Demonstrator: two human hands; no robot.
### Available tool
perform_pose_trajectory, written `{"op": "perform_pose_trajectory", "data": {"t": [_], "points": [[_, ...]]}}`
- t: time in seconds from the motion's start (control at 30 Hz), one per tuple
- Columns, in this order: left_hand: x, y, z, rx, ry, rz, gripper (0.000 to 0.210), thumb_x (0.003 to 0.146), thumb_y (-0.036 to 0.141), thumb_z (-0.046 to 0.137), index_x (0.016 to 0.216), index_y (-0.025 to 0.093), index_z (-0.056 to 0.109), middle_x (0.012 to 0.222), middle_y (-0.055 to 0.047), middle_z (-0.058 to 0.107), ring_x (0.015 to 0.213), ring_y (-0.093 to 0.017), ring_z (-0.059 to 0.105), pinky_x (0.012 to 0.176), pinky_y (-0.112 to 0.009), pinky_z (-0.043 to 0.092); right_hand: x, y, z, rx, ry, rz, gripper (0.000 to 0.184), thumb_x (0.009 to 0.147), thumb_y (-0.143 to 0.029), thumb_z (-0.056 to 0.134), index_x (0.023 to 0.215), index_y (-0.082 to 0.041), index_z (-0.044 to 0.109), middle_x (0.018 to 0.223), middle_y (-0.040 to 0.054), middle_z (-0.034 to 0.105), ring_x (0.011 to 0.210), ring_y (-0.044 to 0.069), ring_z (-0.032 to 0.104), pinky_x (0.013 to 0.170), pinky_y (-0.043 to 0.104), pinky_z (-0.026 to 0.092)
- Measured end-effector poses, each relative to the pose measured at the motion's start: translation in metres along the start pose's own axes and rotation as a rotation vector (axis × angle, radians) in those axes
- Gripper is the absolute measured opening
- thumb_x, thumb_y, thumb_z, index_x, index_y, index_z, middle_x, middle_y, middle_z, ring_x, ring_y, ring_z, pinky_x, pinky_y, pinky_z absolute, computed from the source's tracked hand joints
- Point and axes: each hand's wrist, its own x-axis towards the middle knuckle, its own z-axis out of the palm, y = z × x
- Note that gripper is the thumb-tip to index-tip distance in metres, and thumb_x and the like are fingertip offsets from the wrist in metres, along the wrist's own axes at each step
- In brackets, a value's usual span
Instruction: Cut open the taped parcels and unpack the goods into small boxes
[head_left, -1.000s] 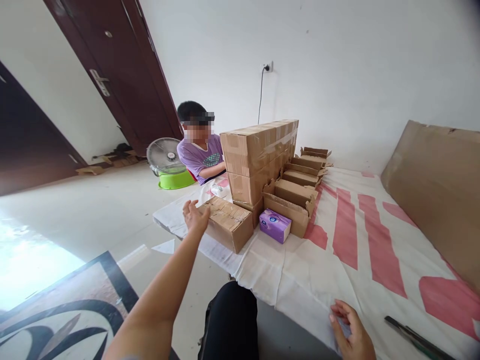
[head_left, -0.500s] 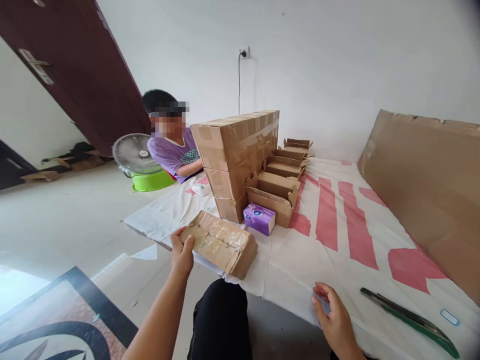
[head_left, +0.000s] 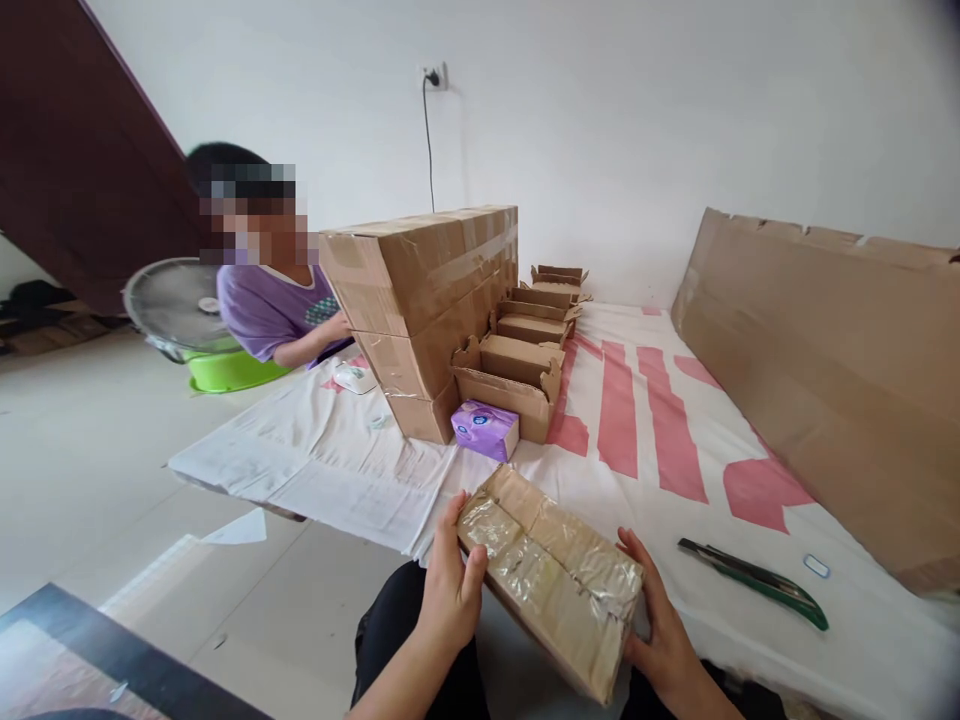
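Note:
A taped cardboard box [head_left: 551, 575] is held tilted over the table's near edge, above my lap. My left hand [head_left: 454, 580] grips its left end, with the thumb on top. At the right end, my right hand [head_left: 660, 625] is closed on the box too, its fingers along the side. Strips of clear shiny tape run across the top face. Just beyond the box lies a purple tissue pack [head_left: 486, 430]. A green utility knife [head_left: 754, 582] rests on the cloth to the right of my right hand.
Stacked closed cartons [head_left: 420, 310] form a wall on the table, with several open cardboard boxes [head_left: 510, 375] beside it. A large cardboard sheet [head_left: 825, 380] stands at the right. Behind the stack sits a person in a purple shirt [head_left: 259, 305], near a fan [head_left: 176, 305].
The box has moved right and nearer to me in my left hand. My right hand, open and empty before, has taken hold of its right end. The view has turned right.

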Motion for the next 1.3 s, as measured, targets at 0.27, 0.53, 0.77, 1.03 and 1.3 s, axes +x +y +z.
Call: {"op": "perform_pose_trajectory", "data": {"t": [0.27,0.53,0.77,1.03,1.3], "points": [[-0.012,0.004,0.006,0.148,-0.079,0.256,0.044,0.093,0.039,0.054,0.133,0.025,0.046,0.139,-0.017,0.048,0.129,-0.033,0.052,0.099,-0.049,0.051,0.011,-0.001,-0.024,0.009,0.192,0.102,0.043,0.090,-0.053,0.055,0.118,-0.022,0.067,0.113,0.0120,0.073,0.102,0.029,0.069,0.083,0.036,0.059],[-0.001,0.016,-0.004,0.225,-0.084,0.396,0.032,0.094,0.039,0.054,0.120,0.019,0.050,0.130,-0.019,0.052,0.119,-0.031,0.059,0.089,-0.044,0.056,0.024,0.008,-0.081,-0.623,0.293,0.042,0.042,0.085,-0.054,0.053,0.106,-0.021,0.069,0.118,0.0129,0.070,0.112,0.032,0.063,0.097,0.050,0.050],[-0.002,0.017,-0.001,0.228,-0.059,0.417,0.034,0.095,0.039,0.050,0.122,0.017,0.048,0.129,-0.021,0.051,0.121,-0.031,0.057,0.090,-0.044,0.055,0.013,0.051,-0.148,-1.252,0.216,0.297,0.053,0.083,-0.047,0.041,0.118,-0.017,0.067,0.123,0.0161,0.068,0.115,0.039,0.061,0.091,0.057,0.050],[-0.004,0.013,0.002,0.240,-0.046,0.429,0.038,0.095,0.038,0.049,0.125,0.015,0.046,0.131,-0.023,0.050,0.122,-0.032,0.056,0.091,-0.046,0.054,0.024,0.025,-0.141,-1.091,0.321,0.054,0.041,0.089,-0.044,0.042,0.112,-0.019,0.063,0.104,0.0127,0.068,0.096,0.031,0.067,0.081,0.045,0.055],[-0.005,0.013,0.003,0.229,-0.046,0.419,0.039,0.095,0.036,0.049,0.127,0.015,0.044,0.132,-0.022,0.050,0.123,-0.031,0.056,0.092,-0.046,0.053,0.086,-0.119,-0.051,-1.000,0.179,-0.719,0.023,0.094,-0.021,0.056,0.117,-0.019,0.062,0.099,0.0090,0.064,0.088,0.022,0.062,0.079,0.036,0.052]]}}
